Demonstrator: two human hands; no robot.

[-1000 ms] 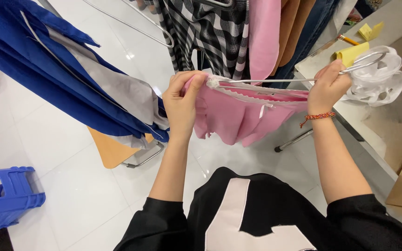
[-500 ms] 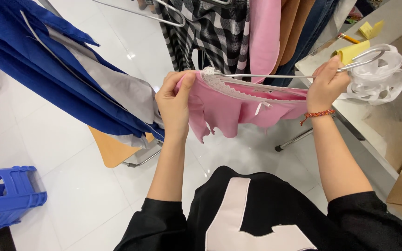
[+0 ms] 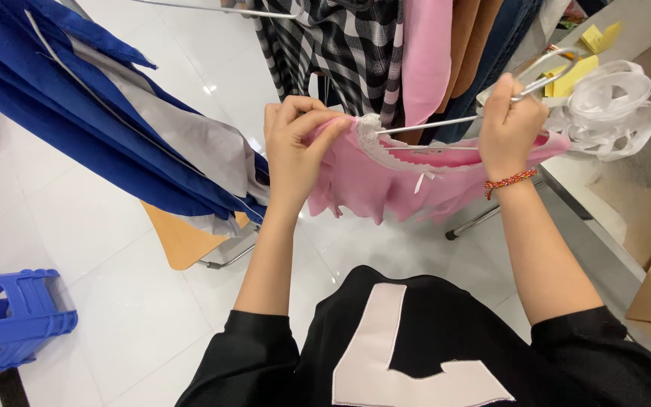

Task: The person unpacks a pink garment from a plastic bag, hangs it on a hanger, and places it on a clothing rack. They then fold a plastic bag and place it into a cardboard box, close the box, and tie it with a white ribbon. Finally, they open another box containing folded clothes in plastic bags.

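Left hand (image 3: 295, 147) has shifted along the pink garment (image 3: 386, 181), fingers pinching its lace edge; right hand (image 3: 510, 124) still grips the wire hanger (image 3: 446, 124).

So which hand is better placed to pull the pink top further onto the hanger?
Probably the left. The left hand pinches the lace collar of the pink top right at the hanger's tip. The right hand grips the hanger near its hook, steadying it.
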